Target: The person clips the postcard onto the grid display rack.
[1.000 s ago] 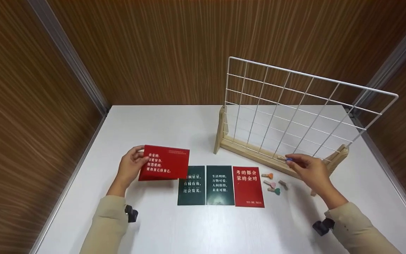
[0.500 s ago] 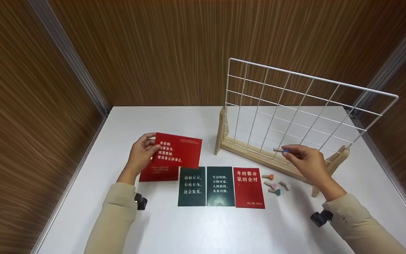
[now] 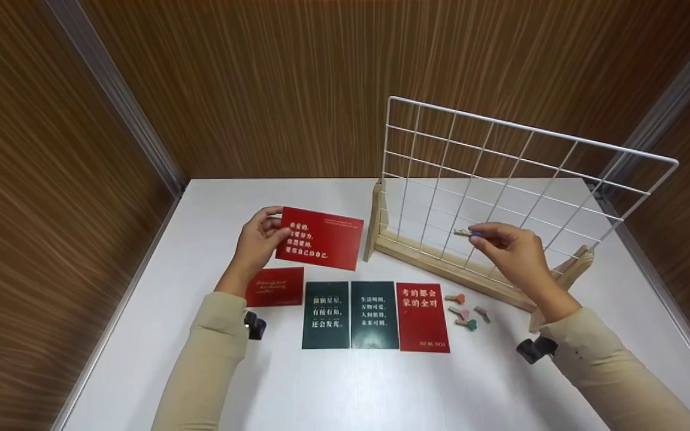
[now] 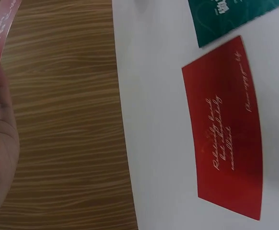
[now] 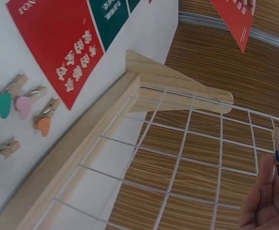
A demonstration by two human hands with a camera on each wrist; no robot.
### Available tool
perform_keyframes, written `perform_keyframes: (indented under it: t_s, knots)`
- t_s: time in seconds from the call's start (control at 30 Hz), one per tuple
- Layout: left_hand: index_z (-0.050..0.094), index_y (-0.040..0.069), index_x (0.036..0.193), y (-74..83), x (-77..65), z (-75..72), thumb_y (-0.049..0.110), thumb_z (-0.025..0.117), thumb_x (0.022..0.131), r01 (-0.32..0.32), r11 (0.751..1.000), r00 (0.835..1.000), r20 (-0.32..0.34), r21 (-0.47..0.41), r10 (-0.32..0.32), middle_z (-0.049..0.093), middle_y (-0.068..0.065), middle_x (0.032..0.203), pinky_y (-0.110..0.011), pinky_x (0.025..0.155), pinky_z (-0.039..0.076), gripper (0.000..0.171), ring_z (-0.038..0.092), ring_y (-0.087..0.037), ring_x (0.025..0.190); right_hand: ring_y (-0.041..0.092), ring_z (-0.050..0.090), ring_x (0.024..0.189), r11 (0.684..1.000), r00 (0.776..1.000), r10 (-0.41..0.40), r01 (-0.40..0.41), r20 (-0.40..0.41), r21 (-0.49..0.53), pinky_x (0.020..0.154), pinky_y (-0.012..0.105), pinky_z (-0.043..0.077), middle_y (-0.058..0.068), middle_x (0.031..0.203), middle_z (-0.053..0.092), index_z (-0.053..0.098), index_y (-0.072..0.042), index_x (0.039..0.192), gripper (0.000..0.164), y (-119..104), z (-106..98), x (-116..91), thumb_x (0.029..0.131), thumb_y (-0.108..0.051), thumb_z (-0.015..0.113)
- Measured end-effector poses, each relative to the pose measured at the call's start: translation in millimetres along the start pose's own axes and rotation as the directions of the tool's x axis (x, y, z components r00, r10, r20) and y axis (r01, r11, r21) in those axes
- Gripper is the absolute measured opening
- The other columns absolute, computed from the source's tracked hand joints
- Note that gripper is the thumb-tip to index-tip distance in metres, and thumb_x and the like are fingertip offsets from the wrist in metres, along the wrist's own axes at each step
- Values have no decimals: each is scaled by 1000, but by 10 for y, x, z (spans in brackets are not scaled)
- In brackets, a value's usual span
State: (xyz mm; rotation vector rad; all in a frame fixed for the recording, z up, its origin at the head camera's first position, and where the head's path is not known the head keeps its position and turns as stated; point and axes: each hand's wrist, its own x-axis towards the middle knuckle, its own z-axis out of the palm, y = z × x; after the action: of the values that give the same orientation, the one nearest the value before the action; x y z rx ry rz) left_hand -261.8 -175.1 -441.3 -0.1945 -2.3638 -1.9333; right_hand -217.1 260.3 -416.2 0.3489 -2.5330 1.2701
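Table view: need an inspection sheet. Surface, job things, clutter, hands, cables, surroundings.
Surface: white table, light glare near the front.
Job things: a row of a landscape red card, two dark green cards and an upright red card; beside it, orange clip, pink clip, green clip and pale clip; wooden-based grid rack behind, nothing seen clipped on.
Clutter: nothing seen.
Left hand: holds a raised red card.
Right hand: pinches a blue clip by the grid; contact unclear.
Cables: nothing seen.
Surroundings: wood-grain panels, metal-look strips.
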Motion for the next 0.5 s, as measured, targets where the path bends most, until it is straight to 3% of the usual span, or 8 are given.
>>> perform_keyframes:
  t_s: [0.27, 0.5]
  knots:
    - [50, 4, 131, 143, 138, 170, 4, 63, 91, -78, 997, 997, 29, -13, 78, 63, -14, 103, -35, 80, 53, 42, 63, -23, 93, 2, 61, 75, 999, 998, -49, 49, -28, -11, 62, 11, 47, 9, 94, 70, 72, -4, 107, 20, -206, -37, 166, 90, -13, 67]
    - [51, 5, 131, 271, 270, 361, 5, 63, 91, -103, 994, 993, 46, -41, 105, 63, -13, 103, -35, 82, 53, 41, 63, -23, 94, 1, 61, 74, 992, 991, -123, 123, -58, 2, 65, 11, 48, 9, 94, 71, 72, -2, 105, 19, -345, -40, 309, 88, -9, 69]
